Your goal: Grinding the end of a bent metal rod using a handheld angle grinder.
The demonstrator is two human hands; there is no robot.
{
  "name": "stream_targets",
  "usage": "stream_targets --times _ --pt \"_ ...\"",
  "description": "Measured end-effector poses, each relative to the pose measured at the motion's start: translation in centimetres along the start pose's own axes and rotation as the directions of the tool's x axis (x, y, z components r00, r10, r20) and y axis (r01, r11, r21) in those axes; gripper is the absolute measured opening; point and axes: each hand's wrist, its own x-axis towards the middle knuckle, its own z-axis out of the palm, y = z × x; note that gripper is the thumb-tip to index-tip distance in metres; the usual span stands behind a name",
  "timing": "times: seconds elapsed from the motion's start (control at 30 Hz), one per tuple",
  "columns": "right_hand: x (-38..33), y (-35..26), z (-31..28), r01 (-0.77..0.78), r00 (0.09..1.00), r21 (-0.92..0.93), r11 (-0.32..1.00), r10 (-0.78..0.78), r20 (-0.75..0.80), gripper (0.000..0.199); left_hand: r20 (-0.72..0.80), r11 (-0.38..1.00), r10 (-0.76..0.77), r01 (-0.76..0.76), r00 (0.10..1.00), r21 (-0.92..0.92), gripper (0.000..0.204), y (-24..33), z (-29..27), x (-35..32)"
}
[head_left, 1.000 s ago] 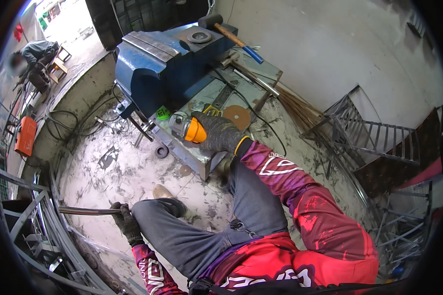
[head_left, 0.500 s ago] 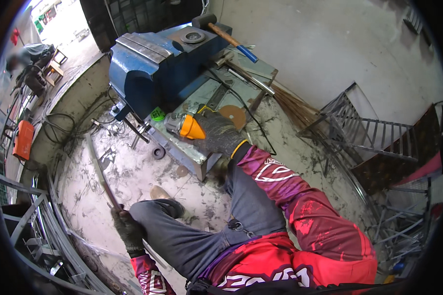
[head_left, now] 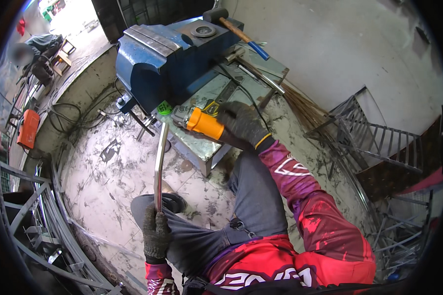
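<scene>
At near left, the left hand (head_left: 156,235), in a dark grey knit glove, grips a long, shiny metal bar (head_left: 160,169); rightward, an orange-and-grey angle grinder (head_left: 205,123), by a grey-green table's (head_left: 194,149) near edge, is grasped by the gloved right hand (head_left: 244,123).

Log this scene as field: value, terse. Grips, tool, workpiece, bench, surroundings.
Left grip: gloved, closed on shiny metal bar
Right grip: gloved, at rear of orange grinder; closure unclear
Bar pose: raised, upper end near grinder head; contact unclear
Bench: carries blue vise
On vise: mallet
Floor left: orange case
Background: person, upper left
</scene>
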Motion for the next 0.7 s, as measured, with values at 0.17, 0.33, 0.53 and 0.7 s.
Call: stream_targets --times 0.17,0.33,0.53,0.7 --pt "5.0 2.3 -1.8 0.221 0.932 -0.481 0.848 -0.329 -0.152 0.042 -0.013 0.88 0.463 -0.457 0.887 0.125 0.026 -1.0 1.5 0.9" --pt "7.3 2.5 -2.6 0.339 0.907 -0.798 0.499 -0.4 0.135 0.036 0.057 0.982 0.183 -0.185 0.982 0.035 0.033 -1.5 1.0 0.4" --pt "10.7 3.3 -3.5 0.344 0.908 -0.795 0.5 -0.393 0.146 0.028 0.076 0.974 0.212 -0.217 0.974 0.066 0.034 -0.2 0.8 0.5" --pt "11.1 1.2 -5.1 0.222 0.96 -0.61 0.761 -0.279 0.002 0.047 0.095 0.92 0.327 -0.34 0.94 0.197 0.034 1.5 0.9 0.2"
